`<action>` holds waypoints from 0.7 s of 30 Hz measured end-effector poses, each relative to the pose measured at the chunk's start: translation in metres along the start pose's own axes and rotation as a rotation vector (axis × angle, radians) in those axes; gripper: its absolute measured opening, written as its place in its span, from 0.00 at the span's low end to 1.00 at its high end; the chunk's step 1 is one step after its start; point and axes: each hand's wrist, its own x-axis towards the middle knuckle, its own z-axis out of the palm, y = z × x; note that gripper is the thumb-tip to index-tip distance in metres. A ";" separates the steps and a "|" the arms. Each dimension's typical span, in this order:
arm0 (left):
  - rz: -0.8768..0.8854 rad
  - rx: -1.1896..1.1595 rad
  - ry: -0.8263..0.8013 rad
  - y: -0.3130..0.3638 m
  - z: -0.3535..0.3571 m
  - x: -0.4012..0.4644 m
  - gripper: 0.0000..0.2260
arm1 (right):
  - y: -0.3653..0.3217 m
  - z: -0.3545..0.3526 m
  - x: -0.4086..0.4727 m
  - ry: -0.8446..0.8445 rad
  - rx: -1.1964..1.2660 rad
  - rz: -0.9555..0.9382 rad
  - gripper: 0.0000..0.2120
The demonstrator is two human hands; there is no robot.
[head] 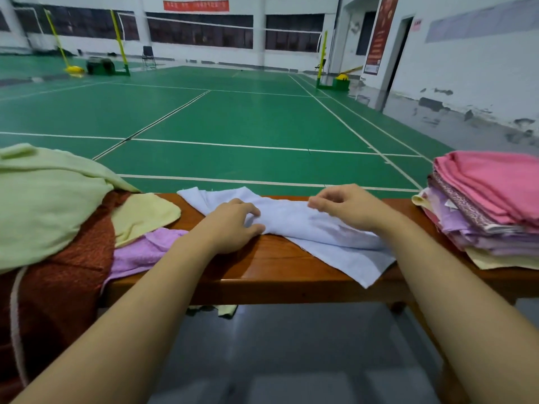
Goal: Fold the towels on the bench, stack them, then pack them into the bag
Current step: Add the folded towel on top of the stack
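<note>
Soft, even indoor light fills the hall; no single source shows. The green court floor (233, 118) carries a pale sheen toward the far wall, and the grey floor below the wooden bench (262, 275) reflects a dull streak. Shadows under the bench are faint. Wide-angle distortion bends the bench ends and stretches both forearms. Distant net posts (119, 39) look smeared.

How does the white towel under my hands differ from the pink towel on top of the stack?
The white towel lies rumpled and spread across the bench; the pink towel is neatly folded. The white one lies alone under both hands; the pink one tops the stack. Both are on the bench.
</note>
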 end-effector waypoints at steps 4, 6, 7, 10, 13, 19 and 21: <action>-0.004 0.072 0.003 -0.001 0.001 0.001 0.22 | 0.022 0.040 0.011 0.155 -0.152 0.037 0.26; -0.022 0.161 -0.003 0.001 0.000 0.000 0.22 | 0.030 0.051 0.011 0.094 -0.398 0.042 0.31; -0.038 0.213 -0.006 0.004 0.000 -0.002 0.22 | 0.032 0.052 0.011 0.053 -0.487 0.047 0.33; -0.061 0.312 -0.031 0.024 0.000 -0.011 0.22 | 0.040 0.044 0.006 -0.022 -0.581 0.094 0.37; -0.025 0.353 -0.081 0.054 0.006 -0.024 0.22 | 0.054 0.028 -0.007 -0.062 -0.574 0.078 0.37; 0.066 0.293 -0.298 0.098 -0.017 -0.037 0.17 | 0.080 -0.005 -0.020 0.024 -0.170 0.050 0.27; 0.056 0.150 -0.254 0.081 -0.025 -0.027 0.13 | 0.085 -0.009 -0.018 0.108 -0.265 0.056 0.23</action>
